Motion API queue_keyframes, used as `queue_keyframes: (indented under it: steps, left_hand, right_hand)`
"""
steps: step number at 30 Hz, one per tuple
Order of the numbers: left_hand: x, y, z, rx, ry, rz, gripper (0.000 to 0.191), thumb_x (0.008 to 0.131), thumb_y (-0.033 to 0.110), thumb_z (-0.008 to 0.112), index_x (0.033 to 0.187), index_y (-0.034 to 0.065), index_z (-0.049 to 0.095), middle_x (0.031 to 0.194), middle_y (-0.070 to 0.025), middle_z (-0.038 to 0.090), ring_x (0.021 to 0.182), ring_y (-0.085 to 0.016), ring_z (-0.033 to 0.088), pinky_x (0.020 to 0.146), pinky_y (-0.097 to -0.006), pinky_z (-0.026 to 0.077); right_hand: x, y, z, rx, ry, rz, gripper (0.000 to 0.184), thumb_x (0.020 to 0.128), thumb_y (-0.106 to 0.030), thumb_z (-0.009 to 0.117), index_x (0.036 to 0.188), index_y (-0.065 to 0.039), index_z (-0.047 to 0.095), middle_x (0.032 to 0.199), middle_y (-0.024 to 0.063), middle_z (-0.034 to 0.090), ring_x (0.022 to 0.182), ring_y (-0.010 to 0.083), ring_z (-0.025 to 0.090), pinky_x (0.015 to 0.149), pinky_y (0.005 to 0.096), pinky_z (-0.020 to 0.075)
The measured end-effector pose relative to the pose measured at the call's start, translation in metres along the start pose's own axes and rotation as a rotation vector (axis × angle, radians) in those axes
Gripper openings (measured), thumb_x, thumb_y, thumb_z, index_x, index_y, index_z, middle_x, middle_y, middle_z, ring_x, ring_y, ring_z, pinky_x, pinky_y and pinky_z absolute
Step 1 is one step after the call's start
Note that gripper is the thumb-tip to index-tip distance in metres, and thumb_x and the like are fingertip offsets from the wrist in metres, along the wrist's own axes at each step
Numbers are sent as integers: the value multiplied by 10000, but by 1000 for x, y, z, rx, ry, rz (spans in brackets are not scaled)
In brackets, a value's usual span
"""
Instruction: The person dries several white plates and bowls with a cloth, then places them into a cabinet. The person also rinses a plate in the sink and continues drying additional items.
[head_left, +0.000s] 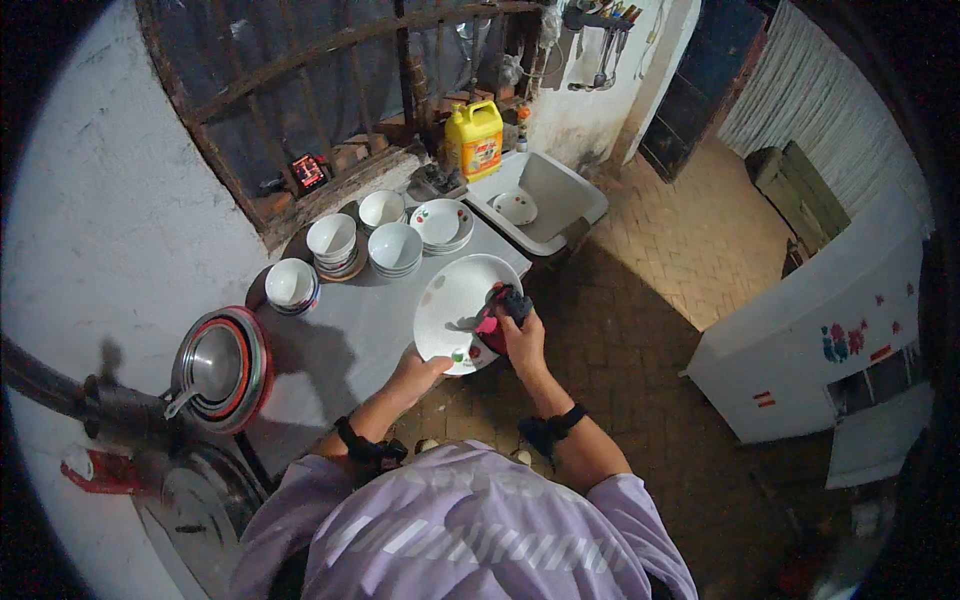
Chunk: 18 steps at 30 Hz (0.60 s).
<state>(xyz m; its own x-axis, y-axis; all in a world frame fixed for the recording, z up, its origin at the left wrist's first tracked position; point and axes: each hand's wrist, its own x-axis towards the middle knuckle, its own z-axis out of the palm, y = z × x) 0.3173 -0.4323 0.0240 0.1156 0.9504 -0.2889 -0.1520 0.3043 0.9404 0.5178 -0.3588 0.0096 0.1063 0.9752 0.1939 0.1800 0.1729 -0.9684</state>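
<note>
My left hand (418, 379) grips the lower left rim of a large white plate (450, 307) with a fruit pattern, its thumb on the upper face. In my right hand (525, 337) is a dark and red cloth (513, 304), bunched against the plate's right side. Behind the plate, stacked white bowls (395, 247) and a stack of patterned plates (442, 223) stand on the grey table. More bowl stacks (291, 283) are at the table's left.
A white sink (559, 199) holds a small patterned dish (515, 208). Beside it stands a yellow jug (474, 142). Nested metal basins (223, 367) sit at the left, near a round metal lid (196, 510). A white cabinet (810, 337) stands at the right on the brick floor.
</note>
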Motion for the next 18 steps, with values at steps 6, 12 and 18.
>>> queue_keyframes:
  steps: [6, 12, 18]
  left_hand:
    - [6, -5, -2, -108, 94, -49, 532, 747, -19, 581, 1273, -16, 505, 1137, -109, 619, 1036, -231, 605, 883, -353, 498]
    - [15, -11, 13, -160, 204, 75, 440, 755, 1, 563, 1193, -30, 532, 1002, -74, 610, 883, -192, 614, 731, -337, 547]
    - [-11, -5, 25, -213, 31, -109, 475, 774, 1, 559, 1242, -45, 498, 1109, -153, 629, 933, -265, 671, 742, -368, 598]
  right_hand:
    - [-18, -9, 2, 272, -116, 205, 275, 874, -95, 688, 1125, -29, 598, 976, -2, 640, 864, 96, 583, 776, 267, 491]
    - [-45, 11, 22, 452, -141, 527, 311, 873, -165, 718, 1143, -50, 617, 979, -6, 650, 868, 116, 609, 776, 288, 499]
    - [35, -18, -18, -369, 13, -47, 399, 820, -158, 741, 1116, -23, 509, 990, 192, 649, 885, 363, 647, 760, 386, 513]
